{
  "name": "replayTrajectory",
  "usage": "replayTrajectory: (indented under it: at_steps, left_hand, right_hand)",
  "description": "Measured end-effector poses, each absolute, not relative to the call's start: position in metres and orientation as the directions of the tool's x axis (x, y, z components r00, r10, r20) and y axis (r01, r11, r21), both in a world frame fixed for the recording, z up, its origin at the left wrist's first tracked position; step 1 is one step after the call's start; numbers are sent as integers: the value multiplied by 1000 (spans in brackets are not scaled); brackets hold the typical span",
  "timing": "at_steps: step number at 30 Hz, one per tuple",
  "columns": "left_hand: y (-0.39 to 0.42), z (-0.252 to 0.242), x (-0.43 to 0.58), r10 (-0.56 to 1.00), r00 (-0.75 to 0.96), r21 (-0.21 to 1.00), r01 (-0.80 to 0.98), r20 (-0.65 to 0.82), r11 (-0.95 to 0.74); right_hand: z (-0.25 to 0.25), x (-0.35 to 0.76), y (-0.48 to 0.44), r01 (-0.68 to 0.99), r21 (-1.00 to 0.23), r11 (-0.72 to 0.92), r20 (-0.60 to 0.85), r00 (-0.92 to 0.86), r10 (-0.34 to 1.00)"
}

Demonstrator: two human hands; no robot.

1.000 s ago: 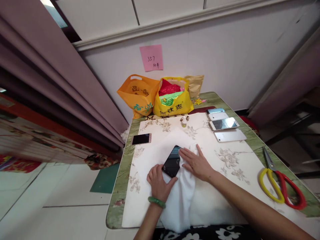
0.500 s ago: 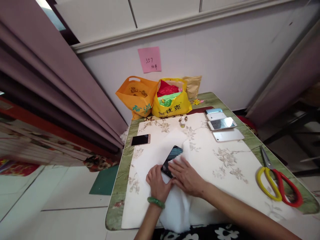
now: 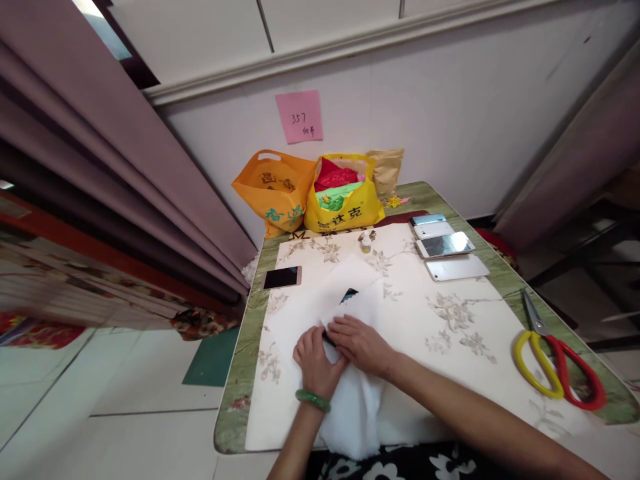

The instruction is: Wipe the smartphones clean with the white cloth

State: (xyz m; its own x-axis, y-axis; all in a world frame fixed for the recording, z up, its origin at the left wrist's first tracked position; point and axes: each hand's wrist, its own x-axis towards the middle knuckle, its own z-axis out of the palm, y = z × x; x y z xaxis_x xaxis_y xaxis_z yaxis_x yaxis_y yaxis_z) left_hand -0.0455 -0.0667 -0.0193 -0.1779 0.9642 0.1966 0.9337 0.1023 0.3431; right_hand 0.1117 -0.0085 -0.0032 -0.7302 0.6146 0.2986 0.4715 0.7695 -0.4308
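Note:
A black smartphone [image 3: 350, 293] lies tilted on a white fluffy cloth [image 3: 353, 413], mostly covered by a fold of it; only its top corner and a bit of the lower left edge show. My left hand [image 3: 316, 360], with a green bangle at the wrist, is curled against the phone's lower left side, holding it. My right hand [image 3: 361, 343] grips the folded cloth and presses it over the phone, fingers close together. The two thumbs nearly meet at the phone's lower end. What lies beneath the right palm is hidden.
Another phone [image 3: 283, 277] lies to the left. Several phones, one a white phone [image 3: 457, 268], sit at the right. Large scissors [image 3: 547, 353] rest near the right edge. A small bottle [image 3: 366, 244], an orange bag [image 3: 273, 193] and a filled yellow bag [image 3: 350, 217] stand at the back.
My right hand has drawn the cloth's edge across the phone, so the fold covers most of the screen. My left hand stays by the phone's lower left side.

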Motion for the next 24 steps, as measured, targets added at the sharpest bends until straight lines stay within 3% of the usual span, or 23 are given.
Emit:
replayTrajectory:
  at_steps: [3,7,9,14,16,20,22,24]
  left_hand:
    - [-68,-19,-46,966,-166,341,936,197,92]
    - [-67,-15,-45,968,-160,344,935,194,86]
    - [-66,-14,-45,969,-158,345,935,189,85]
    - [-67,-15,-45,973,-159,345,934,166,94]
    - [-67,-14,-45,974,-158,346,933,163,94]
    - [-68,-13,-44,971,-170,349,931,171,102]
    - [-68,-14,-44,971,-170,350,931,170,102]
    - [-68,-14,-44,972,-166,351,931,167,98]
  right_hand:
    - [-12,112,3,408,-441,799,253,-798,547]
    - [-16,121,16,698,-401,593,169,-580,797]
    - [-15,120,12,766,-363,531,172,-504,846]
    - [-16,121,2,474,-372,798,243,-780,577]
    - [-18,125,10,509,-373,776,227,-761,608]
    - [-20,125,17,760,-315,569,192,-536,822]
    - [-20,122,10,688,-308,657,202,-628,752]
    - [-20,121,3,527,-320,787,207,-772,601]
